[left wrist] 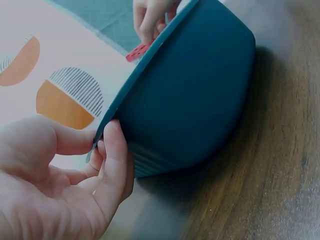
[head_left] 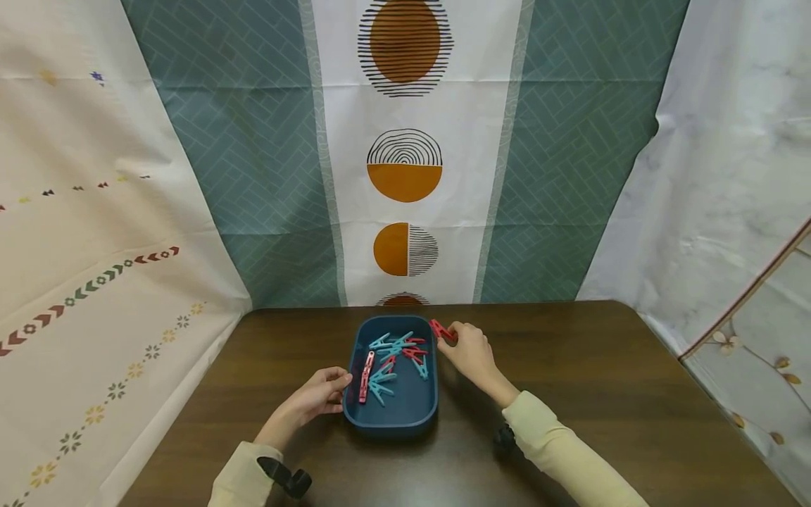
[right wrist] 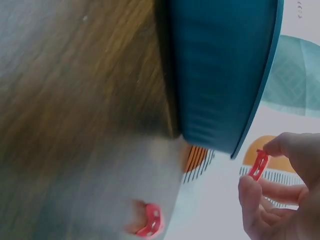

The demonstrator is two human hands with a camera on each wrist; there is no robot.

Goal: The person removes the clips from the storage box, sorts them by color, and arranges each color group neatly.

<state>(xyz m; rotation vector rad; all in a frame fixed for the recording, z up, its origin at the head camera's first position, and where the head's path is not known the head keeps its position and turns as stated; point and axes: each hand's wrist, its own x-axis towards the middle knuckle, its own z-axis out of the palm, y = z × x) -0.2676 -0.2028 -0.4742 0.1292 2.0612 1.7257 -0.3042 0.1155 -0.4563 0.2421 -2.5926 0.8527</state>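
A dark blue plastic bin (head_left: 394, 424) stands on the table, holding several light blue clothespins (head_left: 382, 375) and several red ones, among them a long red clothespin (head_left: 366, 377) along its left side. My left hand (head_left: 319, 393) pinches the bin's left rim between thumb and fingers, as the left wrist view shows closely. Beyond the far right corner of the bin, my right hand (head_left: 472, 352) is raised and pinches a red clothespin (right wrist: 259, 165) between thumb and fingertip. Another red piece (right wrist: 151, 220), clothespin-like, shows low in the right wrist view, partly blurred.
The brown wooden table (head_left: 570, 380) reaches back to a hanging green and white cloth (head_left: 412, 211). Patterned pale cloths hang at the left and right. Dark wrist straps sit on both sleeves.
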